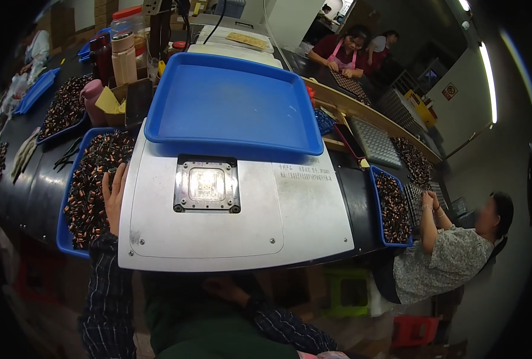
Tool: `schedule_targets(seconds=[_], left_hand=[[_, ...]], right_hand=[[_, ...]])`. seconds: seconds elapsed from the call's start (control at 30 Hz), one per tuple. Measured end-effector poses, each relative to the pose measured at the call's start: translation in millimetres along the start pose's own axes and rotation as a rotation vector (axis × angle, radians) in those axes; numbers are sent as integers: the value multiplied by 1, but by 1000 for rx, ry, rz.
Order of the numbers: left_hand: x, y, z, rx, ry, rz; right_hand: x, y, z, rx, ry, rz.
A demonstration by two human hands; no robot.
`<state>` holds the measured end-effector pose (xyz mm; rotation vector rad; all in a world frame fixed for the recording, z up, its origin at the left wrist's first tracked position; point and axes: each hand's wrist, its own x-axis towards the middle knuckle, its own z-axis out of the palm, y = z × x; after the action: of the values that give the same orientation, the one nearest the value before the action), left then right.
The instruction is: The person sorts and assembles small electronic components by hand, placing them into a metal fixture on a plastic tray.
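My left hand (pixel 115 194) rests at the left edge of a silver-topped machine (pixel 206 242), its fingers stretched out against a heap of small black and copper-coloured cylindrical parts (pixel 101 185). That heap fills a blue tray (pixel 64 230) beside the machine. Below the machine's front edge, in shadow over my lap, lies my right hand (pixel 225 291); its fingers are too dark to read. A square glass window (pixel 207 183) glows in the machine's top. Behind it, a large shallow blue tray (pixel 236 102) sits across the machine.
To the right, a second blue tray (pixel 393 206) holds similar parts, near a seated co-worker (pixel 457 260) with both hands over a rack. Bottles (pixel 123 58) and a pink flask (pixel 92 99) stand back left. A phone (pixel 350 142) lies beside a grey grid tray (pixel 375 142).
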<state>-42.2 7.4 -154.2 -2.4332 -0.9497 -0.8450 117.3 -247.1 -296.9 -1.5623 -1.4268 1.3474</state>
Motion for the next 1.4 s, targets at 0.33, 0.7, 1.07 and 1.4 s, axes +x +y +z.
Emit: schedule_targets(seconds=[0.33,0.7,1.07,1.4], left_hand=[[-5,7,-15,33,-79,4],[-22,18,-37,-142,-97,61],[-10,12,-92,-435,-253,-277],[75,-9,-129,-1236,-220,-518]], right_hand=[[-24,-4,-3,58,3,-16],[-22,-1,-2,72,1,21],[-12,-6,2,96,-31,26],[-12,-5,6,107,6,61]])
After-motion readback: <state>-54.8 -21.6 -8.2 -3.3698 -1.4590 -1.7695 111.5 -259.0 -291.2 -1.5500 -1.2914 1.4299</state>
